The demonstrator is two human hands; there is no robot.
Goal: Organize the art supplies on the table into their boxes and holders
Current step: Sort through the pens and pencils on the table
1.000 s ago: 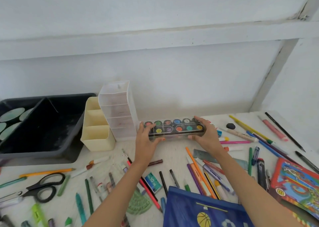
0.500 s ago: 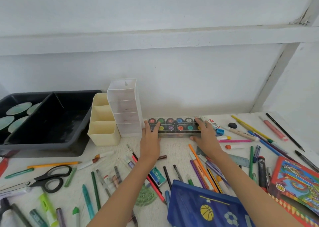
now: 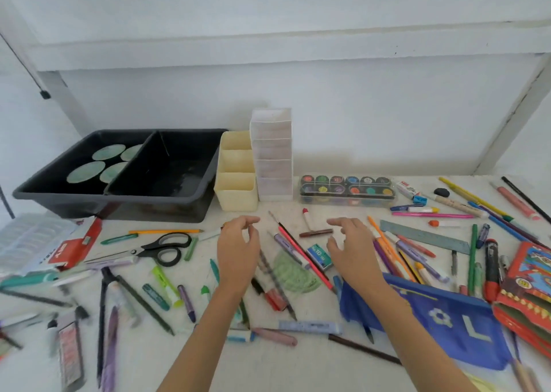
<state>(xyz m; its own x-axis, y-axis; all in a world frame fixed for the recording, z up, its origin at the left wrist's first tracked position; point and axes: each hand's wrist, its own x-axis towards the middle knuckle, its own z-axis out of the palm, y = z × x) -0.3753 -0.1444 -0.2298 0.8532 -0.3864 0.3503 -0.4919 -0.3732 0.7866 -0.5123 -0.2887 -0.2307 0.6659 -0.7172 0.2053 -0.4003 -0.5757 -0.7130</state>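
A watercolour paint set [image 3: 346, 190] in a clear case lies against the back wall, right of the white clear drawer holder [image 3: 272, 153] and the cream three-cell holder [image 3: 237, 172]. My left hand [image 3: 238, 248] and my right hand [image 3: 348, 248] hover above the table's middle, fingers apart, holding nothing, well short of the paint set. Pens, pencils, crayons and markers lie scattered under and around both hands. A green protractor [image 3: 293, 269] lies between my wrists.
A black two-part tray [image 3: 119, 196] stands at the back left. Scissors [image 3: 155, 248] lie left of my left hand. A blue pencil pouch [image 3: 441, 320] and a red crayon box [image 3: 527, 290] sit at the right. A grey ruler [image 3: 426, 236] lies right of my right hand.
Both hands let go of the paint set, which now rests by the wall, and drew back toward me. The view shifted left and down.
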